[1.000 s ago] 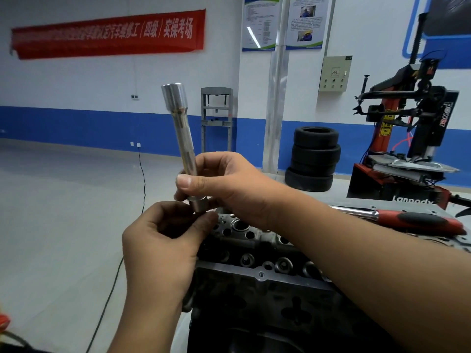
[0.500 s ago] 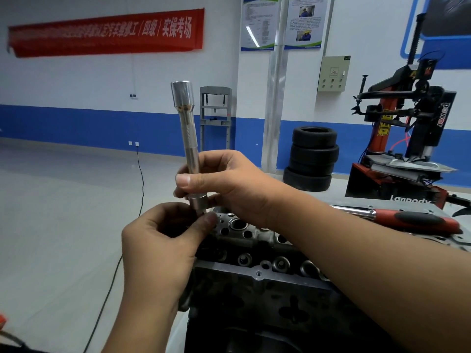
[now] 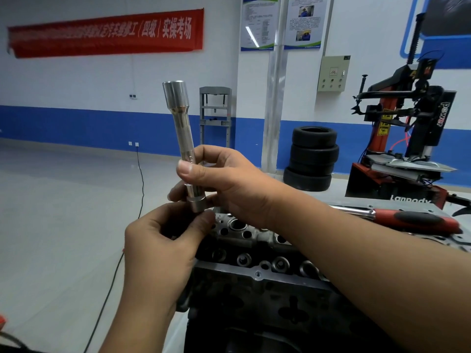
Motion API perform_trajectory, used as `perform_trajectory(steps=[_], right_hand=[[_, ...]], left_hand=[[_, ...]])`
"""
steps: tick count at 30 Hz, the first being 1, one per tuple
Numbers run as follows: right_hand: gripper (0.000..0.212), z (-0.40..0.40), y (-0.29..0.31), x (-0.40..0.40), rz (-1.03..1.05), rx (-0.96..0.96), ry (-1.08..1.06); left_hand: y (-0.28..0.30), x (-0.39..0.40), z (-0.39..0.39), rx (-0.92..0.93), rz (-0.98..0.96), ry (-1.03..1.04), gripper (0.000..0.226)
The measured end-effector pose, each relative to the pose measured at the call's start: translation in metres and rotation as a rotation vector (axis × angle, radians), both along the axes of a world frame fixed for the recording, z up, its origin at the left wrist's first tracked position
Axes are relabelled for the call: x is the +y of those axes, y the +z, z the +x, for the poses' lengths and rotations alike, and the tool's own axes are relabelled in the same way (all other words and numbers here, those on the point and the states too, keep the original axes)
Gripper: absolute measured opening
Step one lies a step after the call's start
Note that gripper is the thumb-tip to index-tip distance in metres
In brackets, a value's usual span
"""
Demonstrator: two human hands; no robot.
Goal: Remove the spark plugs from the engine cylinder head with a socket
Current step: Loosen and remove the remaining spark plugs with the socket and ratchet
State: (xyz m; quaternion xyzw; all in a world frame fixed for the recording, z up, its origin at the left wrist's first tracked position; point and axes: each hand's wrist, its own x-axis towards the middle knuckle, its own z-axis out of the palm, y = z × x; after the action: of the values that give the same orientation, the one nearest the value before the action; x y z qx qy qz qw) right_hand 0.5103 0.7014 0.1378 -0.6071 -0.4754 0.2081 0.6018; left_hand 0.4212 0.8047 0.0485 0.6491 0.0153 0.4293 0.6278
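Note:
A long silver socket [image 3: 184, 138] stands nearly upright in the air above the left end of the engine cylinder head [image 3: 257, 273]. My right hand [image 3: 229, 182] grips its lower shaft, with the thumb laid across the front. My left hand [image 3: 163, 243] comes from below with curled fingers, its thumb tip pressing at the socket's bottom collar. Whatever sits under that end is hidden inside my left hand. No spark plug shows. A ratchet with a red and black handle [image 3: 415, 220] lies on the far side of the head.
The cylinder head's top has several round bores and valve seats. A stack of tyres [image 3: 312, 159] and a red tyre changer [image 3: 407, 138] stand behind on the right. A black cable [image 3: 127, 248] runs over the open floor on the left.
The socket's top swayed slightly right, then back left. Both hands keep the same hold at its lower end.

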Motion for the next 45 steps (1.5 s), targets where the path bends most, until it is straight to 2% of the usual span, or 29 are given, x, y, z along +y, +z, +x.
perform_trajectory(steps=[3,6,9,14,18,22,26,28,31,33,35,38,41,45], right_hand=[[0.012,0.0014,-0.0002,0.0001,0.019,-0.002,-0.005],[0.016,0.0015,0.0002,-0.0001,0.012,0.004,0.012],[0.022,0.0008,-0.0001,0.0007,-0.017,-0.001,0.033],[0.014,0.0003,-0.0002,0.0014,0.025,0.010,0.058],[0.019,-0.0004,-0.0002,0.0025,0.003,-0.028,0.021],[0.022,-0.0009,0.0009,0.0015,-0.014,-0.009,0.012],[0.015,-0.0014,0.0003,0.0008,-0.016,-0.034,0.015],[0.013,-0.0015,0.0006,-0.0004,-0.012,-0.044,0.016],[0.019,-0.0009,0.0015,-0.0020,-0.034,-0.053,0.016],[0.024,0.0000,0.0009,-0.0016,-0.044,-0.051,0.010],[0.026,0.0005,0.0002,-0.0002,-0.042,-0.038,0.007],[0.017,0.0005,0.0000,0.0012,-0.017,-0.020,0.018],[0.013,-0.0002,-0.0001,0.0021,0.011,-0.023,0.044],[0.017,-0.0017,0.0000,0.0035,0.000,-0.054,0.021]], left_hand=[[-0.0015,0.0015,-0.0005,0.004,0.022,-0.061,0.017],[-0.0037,0.0034,0.0020,0.026,0.026,-0.004,0.034],[-0.0017,0.0008,0.0025,0.021,-0.055,0.023,0.022],[0.0006,0.0010,0.0005,0.009,-0.018,0.017,0.032],[-0.0032,0.0038,0.0009,0.022,0.006,-0.067,0.017],[-0.0045,0.0048,0.0011,0.046,0.018,-0.040,0.035],[-0.0014,-0.0005,0.0024,0.011,-0.052,0.019,0.020],[-0.0014,-0.0010,0.0019,0.003,-0.081,0.017,0.028],[-0.0025,0.0009,0.0018,0.015,-0.013,-0.014,0.014],[-0.0032,0.0021,0.0015,0.030,0.002,-0.050,0.029],[-0.0035,0.0029,0.0020,0.055,0.011,-0.043,0.033],[0.0001,-0.0007,0.0011,0.026,-0.038,0.009,0.015],[-0.0001,-0.0008,0.0004,-0.001,-0.067,0.010,0.028],[-0.0017,0.0011,0.0014,0.026,-0.032,-0.010,0.018]])
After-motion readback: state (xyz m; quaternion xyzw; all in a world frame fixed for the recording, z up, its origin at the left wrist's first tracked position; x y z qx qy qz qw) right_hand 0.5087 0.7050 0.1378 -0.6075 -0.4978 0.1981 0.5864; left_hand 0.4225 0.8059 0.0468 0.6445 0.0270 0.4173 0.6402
